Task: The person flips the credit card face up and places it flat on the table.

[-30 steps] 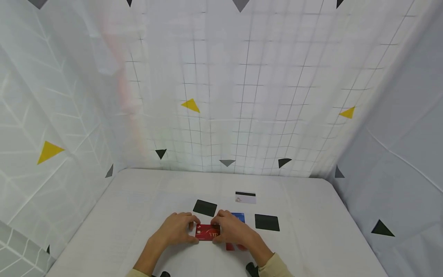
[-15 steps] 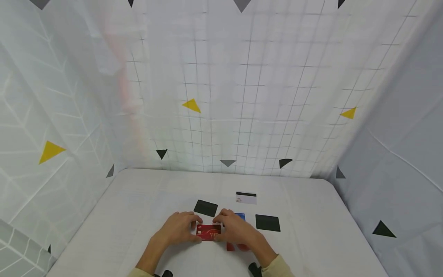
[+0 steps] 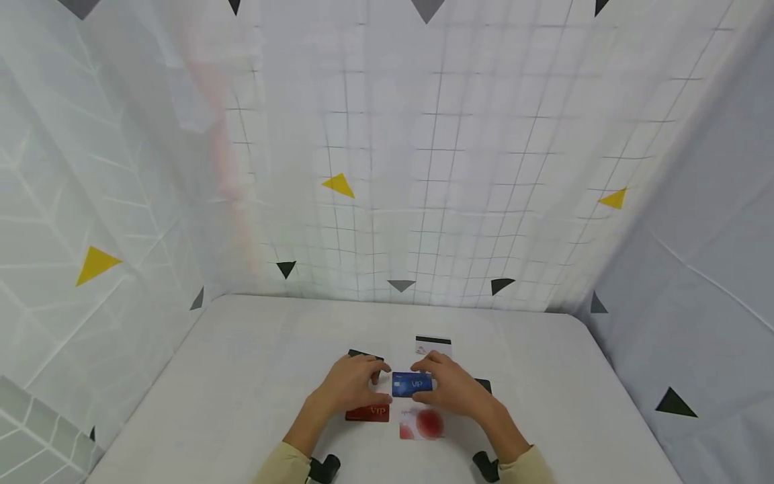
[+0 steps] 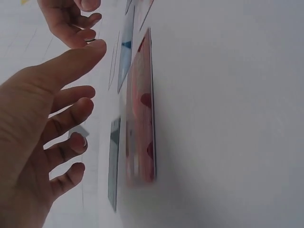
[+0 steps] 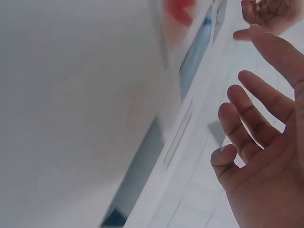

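A blue VIP card lies face up on the white table between my two hands. My left hand hovers at its left side with fingers loosely bent, partly over a red VIP card. On the other side my right hand has its thumb tip overlapping the blue card's lower right edge in the head view. Both wrist views show the left hand and the right hand raised off the table, nothing held in either. A white card with red circles lies just below the blue one.
Farther back is a white card with a black stripe. One black card is mostly hidden behind the left hand, another black card behind the right. The table is enclosed by white sheeting at the back and sides.
Both hands have left the red VIP card and moved right and slightly back to the blue card. The blue card and the red-circled card, partly covered before, are now exposed.
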The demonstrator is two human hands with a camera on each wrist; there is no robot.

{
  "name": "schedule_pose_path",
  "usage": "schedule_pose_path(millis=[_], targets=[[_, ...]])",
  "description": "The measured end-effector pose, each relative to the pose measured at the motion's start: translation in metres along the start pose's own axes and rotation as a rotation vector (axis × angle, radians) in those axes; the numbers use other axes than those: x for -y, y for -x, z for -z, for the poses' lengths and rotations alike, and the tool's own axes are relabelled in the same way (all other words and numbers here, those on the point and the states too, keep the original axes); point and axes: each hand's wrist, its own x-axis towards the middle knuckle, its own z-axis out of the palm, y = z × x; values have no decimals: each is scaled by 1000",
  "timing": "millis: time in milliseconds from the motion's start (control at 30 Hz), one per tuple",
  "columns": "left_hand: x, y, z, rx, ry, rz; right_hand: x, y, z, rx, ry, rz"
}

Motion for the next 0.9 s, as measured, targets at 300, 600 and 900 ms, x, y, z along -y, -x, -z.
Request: schedule_pose_path(millis=[300, 600, 900], targets=[[-45, -31, -7, 24, -76, -10, -41, 25, 27, -89, -38, -104], [-77, -58, -26, 20, -89, -6, -84, 57, 41, -98, -23, -211], [-95, -68, -34, 13, -135, -48, -108, 69, 42, -78, 5, -252]])
